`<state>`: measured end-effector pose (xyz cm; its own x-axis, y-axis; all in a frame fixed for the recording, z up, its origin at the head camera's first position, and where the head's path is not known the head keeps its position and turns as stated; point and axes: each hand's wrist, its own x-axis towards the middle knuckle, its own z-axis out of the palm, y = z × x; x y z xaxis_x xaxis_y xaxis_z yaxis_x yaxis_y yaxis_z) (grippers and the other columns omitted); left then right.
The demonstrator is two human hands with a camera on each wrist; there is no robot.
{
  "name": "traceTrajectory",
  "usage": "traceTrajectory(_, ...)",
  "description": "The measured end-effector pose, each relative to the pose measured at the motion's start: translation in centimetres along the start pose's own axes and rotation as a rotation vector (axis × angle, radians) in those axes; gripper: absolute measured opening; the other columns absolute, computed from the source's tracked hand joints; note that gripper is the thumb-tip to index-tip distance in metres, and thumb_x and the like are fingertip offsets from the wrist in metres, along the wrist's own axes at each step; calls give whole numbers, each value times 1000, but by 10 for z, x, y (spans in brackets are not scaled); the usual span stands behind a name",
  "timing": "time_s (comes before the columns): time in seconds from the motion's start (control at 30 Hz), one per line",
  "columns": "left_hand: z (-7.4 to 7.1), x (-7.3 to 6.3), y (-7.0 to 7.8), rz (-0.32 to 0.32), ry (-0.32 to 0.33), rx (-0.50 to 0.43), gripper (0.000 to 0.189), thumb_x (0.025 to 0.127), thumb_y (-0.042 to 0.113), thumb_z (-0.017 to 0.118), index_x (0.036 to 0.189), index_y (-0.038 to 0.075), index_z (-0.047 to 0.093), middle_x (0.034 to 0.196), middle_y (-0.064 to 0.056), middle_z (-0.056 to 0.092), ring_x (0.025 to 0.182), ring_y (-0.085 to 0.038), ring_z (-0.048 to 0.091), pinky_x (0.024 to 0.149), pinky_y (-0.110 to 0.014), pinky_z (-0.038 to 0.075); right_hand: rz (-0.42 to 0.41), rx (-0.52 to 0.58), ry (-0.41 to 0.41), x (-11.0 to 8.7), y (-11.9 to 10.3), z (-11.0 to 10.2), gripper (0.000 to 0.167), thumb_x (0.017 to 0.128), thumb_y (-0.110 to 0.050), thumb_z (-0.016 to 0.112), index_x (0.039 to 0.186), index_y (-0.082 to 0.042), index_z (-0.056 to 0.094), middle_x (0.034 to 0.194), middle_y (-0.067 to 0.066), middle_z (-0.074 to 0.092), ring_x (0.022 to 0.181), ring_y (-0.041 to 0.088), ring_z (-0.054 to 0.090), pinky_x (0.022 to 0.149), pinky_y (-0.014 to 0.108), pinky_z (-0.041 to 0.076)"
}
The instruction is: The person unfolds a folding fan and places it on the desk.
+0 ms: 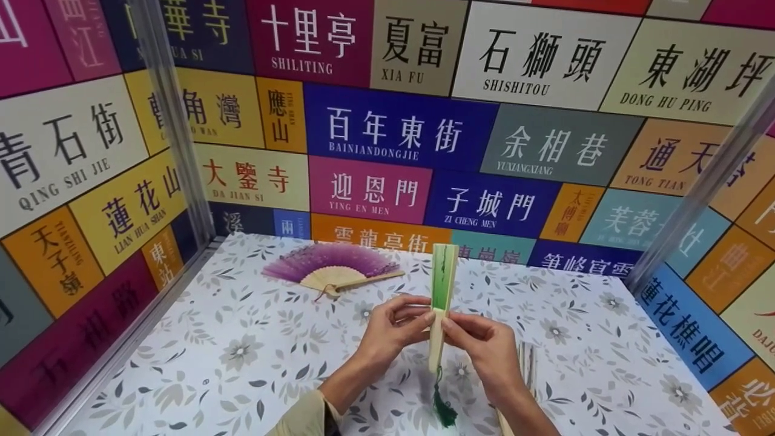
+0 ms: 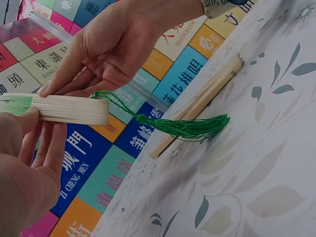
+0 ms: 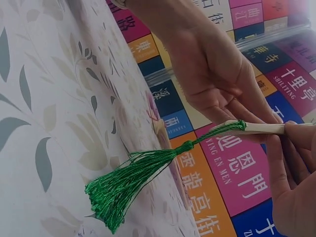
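Green fan (image 1: pixel 445 281): folded, above the desk (image 1: pixel 181 375), short of its far edge, pinched by left hand (image 1: pixel 393 330) and right hand (image 1: pixel 489 346). I judge this a two-handed adjusting step; next calls for steady pinches.

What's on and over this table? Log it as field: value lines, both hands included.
Left hand: pinches green fan
Right hand: pinches the same fan
Fan state: folded, held above the table
Green tassel: hangs from the green fan's lower end
Purple fan: spread open on the table
Pale slatted item: on the table, partly hidden
Backdrop: coloured panels with lettering
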<state>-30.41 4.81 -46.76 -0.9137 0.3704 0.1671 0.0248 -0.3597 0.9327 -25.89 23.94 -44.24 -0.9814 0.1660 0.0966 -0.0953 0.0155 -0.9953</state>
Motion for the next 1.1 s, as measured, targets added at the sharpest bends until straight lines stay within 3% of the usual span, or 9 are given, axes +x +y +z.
traceTrajectory(0.37, -1, 1, -2, 5, -13, -47, 34, 103, 15, 76, 134, 1, 70, 123, -17, 79, 115, -26, 78, 99, -44, 67, -20, 31, -9, 0, 0, -2, 25, 95, -10, 84, 115, 5, 80, 105, 16, 84, 93, 24, 83, 86, 35, 70)
traceTrajectory(0.83, 1, 2, -2, -8, -6, -67, 34, 104, 14, 74, 134, -1, 70, 124, -17, 79, 116, -27, 77, 98, -44, 67, 26, 80, -14, 0, -2, -4, 26, 99, -8, 79, 120, 8, 75, 106, 18, 83, 96, 24, 83, 88, 35, 70)
traceTrajectory(1.1, 0, 2, -1, -24, 14, -83, 33, 103, 14, 76, 133, 0, 71, 124, -17, 79, 116, -27, 77, 97, -43, 68, 17, 102, -52, 0, -1, -3, 28, 102, -6, 75, 124, 11, 70, 108, 18, 82, 98, 25, 83, 89, 35, 70)
